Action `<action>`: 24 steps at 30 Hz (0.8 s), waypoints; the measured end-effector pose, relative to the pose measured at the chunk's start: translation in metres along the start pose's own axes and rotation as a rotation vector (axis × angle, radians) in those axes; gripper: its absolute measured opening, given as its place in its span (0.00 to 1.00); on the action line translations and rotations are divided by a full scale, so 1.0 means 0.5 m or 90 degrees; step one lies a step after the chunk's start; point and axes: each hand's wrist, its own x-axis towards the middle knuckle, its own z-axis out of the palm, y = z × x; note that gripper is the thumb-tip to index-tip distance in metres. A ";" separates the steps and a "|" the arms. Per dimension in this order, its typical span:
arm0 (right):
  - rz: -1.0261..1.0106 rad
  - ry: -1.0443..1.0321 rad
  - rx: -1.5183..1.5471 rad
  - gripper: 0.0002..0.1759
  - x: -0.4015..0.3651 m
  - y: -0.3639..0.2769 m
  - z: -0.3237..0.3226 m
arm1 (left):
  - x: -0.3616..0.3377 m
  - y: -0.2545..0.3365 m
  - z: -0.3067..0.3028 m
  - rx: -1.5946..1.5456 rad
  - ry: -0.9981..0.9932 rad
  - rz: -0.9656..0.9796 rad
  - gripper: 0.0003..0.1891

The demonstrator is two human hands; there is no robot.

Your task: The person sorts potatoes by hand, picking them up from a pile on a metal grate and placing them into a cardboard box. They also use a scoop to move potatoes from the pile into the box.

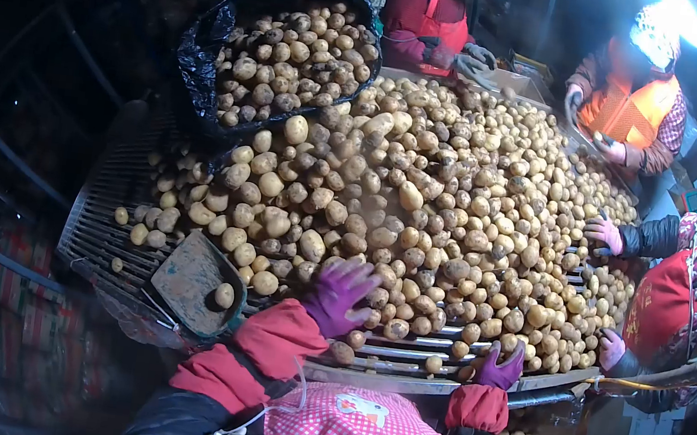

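A large heap of potatoes point(411, 196) covers the slatted metal sorting table point(383, 364) in front of me. My left hand point(340, 297), in a purple glove, is open with fingers spread at the near edge of the heap. Farther right, my right hand point(502, 367) is also gloved in purple. Its fingers stand apart beside a few potatoes close to the front rail, and nothing shows in its grasp. Left of my left hand lies a green scoop point(195, 279) with a dirty inner face and a single potato on it.
A black plastic-lined container point(201, 69) full of potatoes stands at the back left. Two people point(429, 19) point(636, 105) stand across the table. Another person's gloved hands point(605, 232) reach in from the right. Bare slats point(121, 190) show at the left.
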 end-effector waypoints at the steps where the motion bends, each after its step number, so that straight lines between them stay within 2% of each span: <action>1: -0.040 0.018 -0.031 0.36 0.004 0.020 0.009 | 0.000 -0.008 -0.006 -0.003 0.008 -0.017 0.33; 3: -0.119 0.058 -0.094 0.36 0.007 0.059 0.022 | -0.006 -0.021 -0.009 0.005 0.005 -0.043 0.34; 5: -0.063 0.014 -0.056 0.36 0.007 0.055 0.017 | -0.017 -0.034 0.005 0.021 -0.019 -0.062 0.35; 11: -0.043 0.001 -0.089 0.37 0.003 0.029 0.005 | -0.039 -0.113 -0.025 0.035 0.072 -0.150 0.37; 15: -0.056 0.013 -0.032 0.36 0.005 0.055 0.018 | -0.068 -0.164 -0.024 0.058 0.134 -0.184 0.38; 16: -0.020 0.011 -0.018 0.36 0.003 0.061 0.022 | -0.072 -0.160 -0.031 0.053 0.135 -0.199 0.37; 17: -0.075 0.034 -0.145 0.37 -0.001 0.069 0.020 | -0.081 -0.153 -0.038 0.046 0.126 -0.219 0.36; 18: -0.018 0.003 -0.082 0.37 -0.006 0.040 0.012 | -0.083 -0.160 -0.039 -0.004 0.138 -0.225 0.35; 19: 0.037 -0.014 -0.016 0.37 -0.002 0.013 0.003 | -0.077 -0.149 -0.059 0.038 0.136 -0.226 0.34; 20: -0.049 0.022 -0.167 0.37 0.000 0.034 0.011 | -0.081 -0.172 -0.046 0.014 0.145 -0.237 0.36; 22: -0.087 0.036 -0.141 0.37 0.003 0.053 0.015 | -0.097 -0.211 -0.052 -0.017 0.165 -0.243 0.37; 24: -0.096 0.044 -0.108 0.37 0.001 0.064 0.020 | -0.089 -0.217 -0.079 -0.124 0.196 -0.362 0.39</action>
